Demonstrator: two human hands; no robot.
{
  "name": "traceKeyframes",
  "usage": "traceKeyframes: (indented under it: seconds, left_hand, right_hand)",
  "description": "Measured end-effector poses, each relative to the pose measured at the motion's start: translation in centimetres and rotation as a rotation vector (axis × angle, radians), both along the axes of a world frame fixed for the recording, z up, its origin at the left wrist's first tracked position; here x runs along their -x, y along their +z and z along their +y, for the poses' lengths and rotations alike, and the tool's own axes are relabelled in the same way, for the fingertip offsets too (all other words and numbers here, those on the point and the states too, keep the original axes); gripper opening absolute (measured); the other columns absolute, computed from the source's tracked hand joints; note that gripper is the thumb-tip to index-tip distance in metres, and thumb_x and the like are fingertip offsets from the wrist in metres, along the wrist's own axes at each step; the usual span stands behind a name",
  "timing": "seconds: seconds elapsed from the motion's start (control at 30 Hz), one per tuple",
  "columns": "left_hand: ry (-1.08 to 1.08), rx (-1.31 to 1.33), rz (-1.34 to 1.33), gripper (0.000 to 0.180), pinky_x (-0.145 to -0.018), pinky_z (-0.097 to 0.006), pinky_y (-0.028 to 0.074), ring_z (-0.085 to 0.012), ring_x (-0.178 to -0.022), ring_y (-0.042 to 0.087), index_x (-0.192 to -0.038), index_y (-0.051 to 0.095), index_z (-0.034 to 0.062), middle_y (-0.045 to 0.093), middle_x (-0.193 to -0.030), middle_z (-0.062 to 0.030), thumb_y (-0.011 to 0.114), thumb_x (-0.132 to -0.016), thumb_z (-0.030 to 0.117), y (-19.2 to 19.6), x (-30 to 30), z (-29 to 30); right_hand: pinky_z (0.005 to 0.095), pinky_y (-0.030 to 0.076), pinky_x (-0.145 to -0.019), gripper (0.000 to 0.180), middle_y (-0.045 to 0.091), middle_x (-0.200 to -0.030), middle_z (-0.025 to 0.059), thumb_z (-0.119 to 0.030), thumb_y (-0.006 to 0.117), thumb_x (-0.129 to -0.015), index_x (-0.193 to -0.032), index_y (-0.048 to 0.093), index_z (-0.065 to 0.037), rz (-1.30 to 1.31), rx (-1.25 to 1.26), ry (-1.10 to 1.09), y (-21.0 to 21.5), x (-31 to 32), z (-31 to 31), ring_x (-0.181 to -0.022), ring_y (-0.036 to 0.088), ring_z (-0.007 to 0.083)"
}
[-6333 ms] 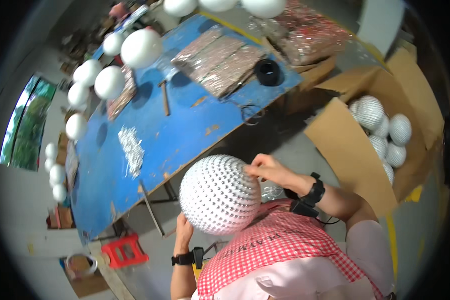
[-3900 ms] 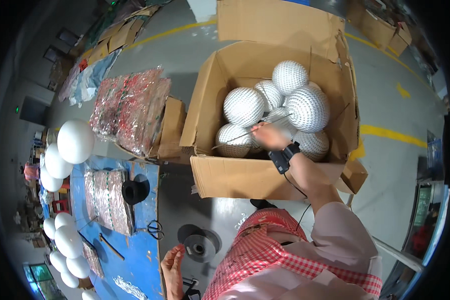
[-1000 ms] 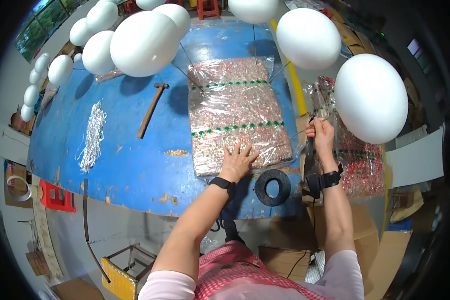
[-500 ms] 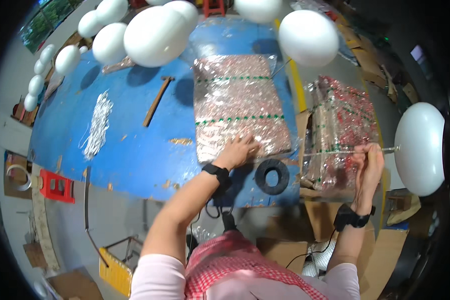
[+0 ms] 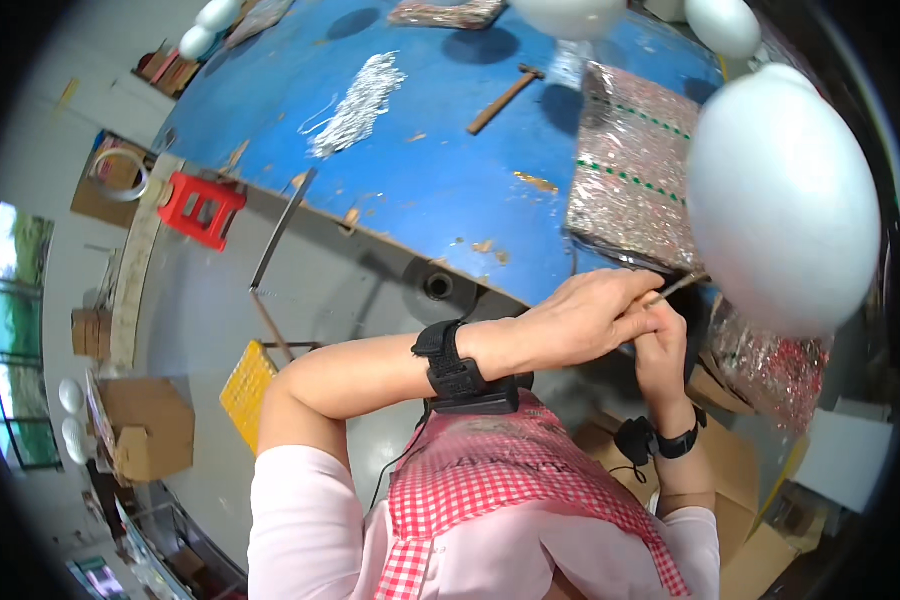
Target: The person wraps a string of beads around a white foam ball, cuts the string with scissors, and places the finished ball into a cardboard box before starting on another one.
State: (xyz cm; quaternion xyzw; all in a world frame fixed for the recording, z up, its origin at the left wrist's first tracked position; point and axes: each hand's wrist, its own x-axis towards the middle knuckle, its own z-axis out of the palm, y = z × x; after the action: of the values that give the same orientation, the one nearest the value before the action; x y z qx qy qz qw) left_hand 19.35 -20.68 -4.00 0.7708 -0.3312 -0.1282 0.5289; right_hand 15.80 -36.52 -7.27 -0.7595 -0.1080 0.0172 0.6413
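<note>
My left hand (image 5: 595,315) and my right hand (image 5: 662,345) meet beyond the front edge of the blue table. The right fingers are curled round a thin rod (image 5: 682,285). My left thumb and fingers close over the rod's near end, partly hiding it. From the hands the rod runs up toward a large white egg-shaped ball (image 5: 785,200), which looks like a balloon. Behind the ball, a stack of clear-wrapped, glittery packs (image 5: 630,165) with green dotted lines lies on the table, partly covered.
A hammer (image 5: 505,100) and a bundle of white strings (image 5: 360,105) lie on the blue table (image 5: 440,180). More white balls (image 5: 725,25) hang beyond. Red glittery packs (image 5: 775,360) are at the right. A red stool (image 5: 202,208) and a yellow seat (image 5: 247,395) stand left.
My left hand has left the wrapped packs and joined my right hand at the rod. My right hand has moved inward with the rod. The view has swung, shifting the table up and right.
</note>
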Motion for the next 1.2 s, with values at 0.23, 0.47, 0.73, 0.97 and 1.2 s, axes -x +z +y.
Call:
traceKeyframes:
  seconds: [0.23, 0.47, 0.73, 0.97, 1.2]
  left_hand:
    - [0.321, 0.202, 0.336, 0.023, -0.047, -0.023, 0.038, -0.0062, -0.056, 0.046, -0.090, 0.056, -0.0001, 0.050, -0.065, 0.0002, 0.050, -0.095, 0.022, 3.6, 6.5, 13.0]
    - [0.575, 0.311, 0.060, 0.025, -0.065, -0.021, 0.043, -0.0052, -0.075, 0.054, -0.089, 0.060, 0.0069, 0.064, -0.081, 0.0004, 0.047, -0.096, 0.027, 7.0, 11.8, 27.5]
    - [1.054, 0.407, 0.059, 0.026, -0.043, -0.019, 0.027, -0.0028, -0.047, 0.037, -0.093, 0.058, 0.0049, 0.055, -0.063, -0.0003, 0.046, -0.096, 0.028, 6.3, 18.5, 45.3]
    - [1.415, 0.539, 0.210, 0.023, -0.040, -0.018, 0.021, -0.0015, -0.044, 0.031, -0.091, 0.060, 0.0042, 0.049, -0.057, 0.0019, 0.049, -0.095, 0.023, -3.4, 26.2, 55.6]
    - [1.620, 0.673, 0.321, 0.019, -0.040, -0.017, 0.019, -0.0008, -0.043, 0.032, -0.092, 0.059, 0.0065, 0.047, -0.056, 0.0044, 0.051, -0.095, 0.023, -7.3, 32.9, 58.4]
  right_hand:
    - [0.0233, 0.047, -0.059, 0.017, 0.062, -0.072, 0.0045, -0.010, 0.051, -0.092, -0.086, 0.058, 0.005, 0.008, 0.048, 0.321, 3.8, 2.8, 13.9, -0.068, 0.058, 0.0098]
    - [0.0210, 0.046, -0.067, 0.025, 0.058, -0.080, 0.0021, -0.014, 0.058, -0.090, -0.109, 0.055, 0.002, 0.197, -0.010, 0.730, 5.4, 6.5, 25.5, -0.073, 0.055, 0.0066]
    - [0.0245, 0.049, -0.064, 0.023, 0.064, -0.080, 0.0065, -0.017, 0.056, -0.090, -0.104, 0.060, 0.002, 0.319, 0.184, 0.731, 1.5, 9.3, 32.3, -0.071, 0.060, 0.0097]
    - [0.0221, 0.049, -0.058, 0.020, 0.064, -0.076, 0.0051, -0.018, 0.049, -0.094, -0.098, 0.061, -0.002, 0.529, 0.196, 0.671, -4.5, 7.4, 39.2, -0.064, 0.059, 0.0089]
    - [0.0237, 0.051, -0.056, 0.017, 0.064, -0.080, 0.0057, -0.016, 0.051, -0.092, -0.096, 0.060, -0.002, 0.739, 0.202, 0.714, -15.0, 3.7, 48.1, -0.064, 0.060, 0.0106]
